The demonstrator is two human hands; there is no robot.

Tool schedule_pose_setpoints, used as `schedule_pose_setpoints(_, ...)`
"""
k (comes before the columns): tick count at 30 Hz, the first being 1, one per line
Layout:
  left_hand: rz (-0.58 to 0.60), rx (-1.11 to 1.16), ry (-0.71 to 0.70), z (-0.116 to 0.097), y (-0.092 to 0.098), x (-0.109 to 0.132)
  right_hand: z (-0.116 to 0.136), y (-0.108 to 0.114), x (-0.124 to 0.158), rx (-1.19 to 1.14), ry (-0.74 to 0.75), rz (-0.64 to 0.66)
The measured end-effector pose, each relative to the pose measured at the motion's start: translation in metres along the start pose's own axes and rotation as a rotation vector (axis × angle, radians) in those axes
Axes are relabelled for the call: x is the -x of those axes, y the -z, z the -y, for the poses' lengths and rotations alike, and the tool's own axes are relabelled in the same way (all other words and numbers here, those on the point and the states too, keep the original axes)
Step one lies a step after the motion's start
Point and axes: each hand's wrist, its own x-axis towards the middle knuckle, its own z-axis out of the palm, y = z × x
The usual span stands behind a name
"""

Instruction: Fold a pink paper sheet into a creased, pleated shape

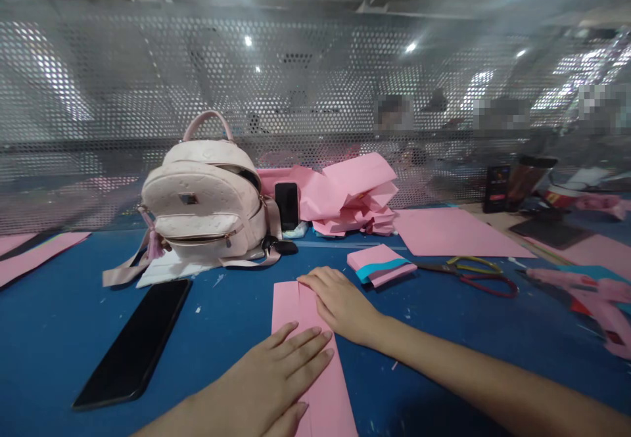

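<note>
A long folded strip of pink paper (315, 384) lies on the blue table (231, 319) in front of me. My left hand (276, 374) rests flat on its near part, fingers stretched out together. Farther up, my right hand (338, 302) presses on the strip's far end, palm down with the fingers pointing left and slightly curled. Neither hand holds anything.
A black phone (135, 342) lies at left. A pale pink backpack (207, 204), a second phone (286, 206) and crumpled pink paper (352, 194) stand at the back. Small folded pink-and-teal papers (379, 265), scissors (468, 273), a pink sheet (453, 232) and a glue gun (586, 292) lie at right.
</note>
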Motion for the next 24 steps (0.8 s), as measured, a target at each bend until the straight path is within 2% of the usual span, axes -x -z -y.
schedule_pose_setpoints(4,-0.073,0.028,-0.025,0.005,-0.001,0.002,-0.003,-0.001,0.0,-0.039,0.0,-0.014)
schedule_pose_setpoints(7,-0.111,-0.023,-0.144,0.007,0.006,0.005,-0.004,-0.001,0.0,-0.061,-0.01,-0.03)
schedule_pose_setpoints(10,-0.179,-0.209,-0.262,-0.001,0.023,0.013,-0.003,0.001,0.001,-0.069,-0.012,-0.043)
schedule_pose_setpoints(13,-0.259,-0.441,-0.279,-0.018,0.035,0.031,0.0,0.004,0.002,-0.07,0.008,-0.051)
schedule_pose_setpoints(15,-0.235,-0.579,-0.271,-0.027,0.033,0.045,0.001,0.005,0.003,-0.072,0.03,-0.058)
schedule_pose_setpoints(19,-0.301,-0.676,-0.239,-0.04,0.017,0.066,0.002,0.006,0.004,-0.085,0.086,-0.079)
schedule_pose_setpoints(24,-0.267,-0.606,-0.245,-0.051,0.011,0.061,0.009,0.012,0.006,-0.11,0.148,-0.088)
